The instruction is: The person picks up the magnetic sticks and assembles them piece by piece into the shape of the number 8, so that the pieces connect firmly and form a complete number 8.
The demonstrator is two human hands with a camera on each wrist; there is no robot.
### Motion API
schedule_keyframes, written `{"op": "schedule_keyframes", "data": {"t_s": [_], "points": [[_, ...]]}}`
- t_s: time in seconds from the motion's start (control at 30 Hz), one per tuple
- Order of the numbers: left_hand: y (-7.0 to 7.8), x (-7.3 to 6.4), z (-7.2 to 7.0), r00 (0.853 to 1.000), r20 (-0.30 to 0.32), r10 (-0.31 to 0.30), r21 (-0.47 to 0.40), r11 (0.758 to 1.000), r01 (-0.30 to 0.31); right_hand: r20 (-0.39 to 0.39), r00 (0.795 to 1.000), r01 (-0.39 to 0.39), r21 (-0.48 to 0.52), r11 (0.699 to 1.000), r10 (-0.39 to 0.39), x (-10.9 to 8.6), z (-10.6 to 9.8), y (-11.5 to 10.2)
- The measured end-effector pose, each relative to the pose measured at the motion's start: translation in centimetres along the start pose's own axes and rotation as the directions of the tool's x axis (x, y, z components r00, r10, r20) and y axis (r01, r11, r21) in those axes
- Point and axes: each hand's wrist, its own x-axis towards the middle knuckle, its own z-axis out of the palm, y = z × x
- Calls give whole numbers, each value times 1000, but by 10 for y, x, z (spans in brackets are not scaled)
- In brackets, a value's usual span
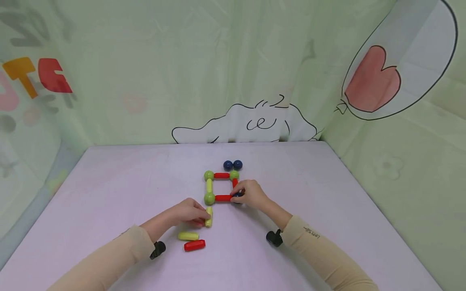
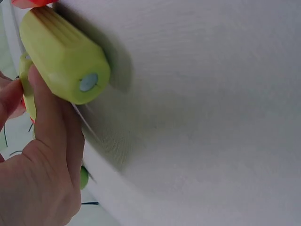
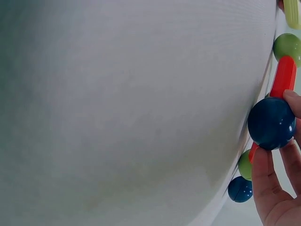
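Note:
My left hand (image 1: 189,211) pinches a yellow-green rod (image 1: 208,218) between thumb and fingers, just below the near-left green ball (image 1: 209,198) of a square. That square is made of rods and balls lying on the table. With my right hand (image 1: 252,195) I grip the dark blue ball (image 3: 271,123) at its near-right corner. A red rod (image 1: 223,198) joins this ball to the green one. The left side is a yellow-green rod (image 1: 209,186); another red rod (image 1: 221,175) forms the far side, between two green balls. Fingers partly cover the right-side red rod (image 1: 234,183).
Two loose blue balls (image 1: 233,165) sit beyond the square. Nearer, beside my left forearm, lie a loose yellow-green rod (image 1: 188,236) and a red rod (image 1: 194,245). A pale cloth covers the table (image 1: 127,182); printed curtains hang behind and at both sides.

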Motion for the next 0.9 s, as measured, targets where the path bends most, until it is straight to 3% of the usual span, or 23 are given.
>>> {"op": "schedule_keyframes", "data": {"t_s": [0.37,0.9], "points": [[3,1,1,999,-25,-30,-111,993,27,12,1000,8,-6,1000,-8,-2,-1,0],[0,5,2,998,-41,-41,-160,987,34,10,1000,9,-16,1000,-9,-2,-2,-1]]}}
